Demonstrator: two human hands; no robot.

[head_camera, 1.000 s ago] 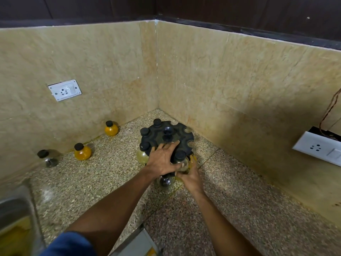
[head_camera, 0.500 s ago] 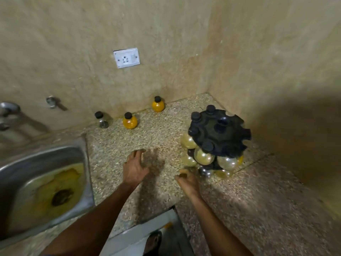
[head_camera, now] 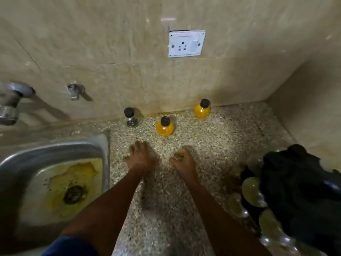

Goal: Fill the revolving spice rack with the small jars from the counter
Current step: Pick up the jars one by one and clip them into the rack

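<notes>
A speckled stone bench runs from a stained steel sink at the left to a tiled corner, where the black revolving spice rack stands at the right edge of the view, blurred, with rounded glass jars already hung around its tiers. Two bare forearms reach out over the open middle of the bench. The left hand is spread flat with its fingers loose and nothing in it; the right hand is curled loosely, also holding nothing. Ahead of them, near the wall under a white socket, three small jars wait to be loaded: a middle orange jar closest to the hands, a farther orange jar to its right, and a clear jar to its left. Each has a black cap. They look light, hard, smooth and breakable, so the narrow neck just below the cap, or the cap itself, seems the surest place to pinch, one jar to each hand.
</notes>
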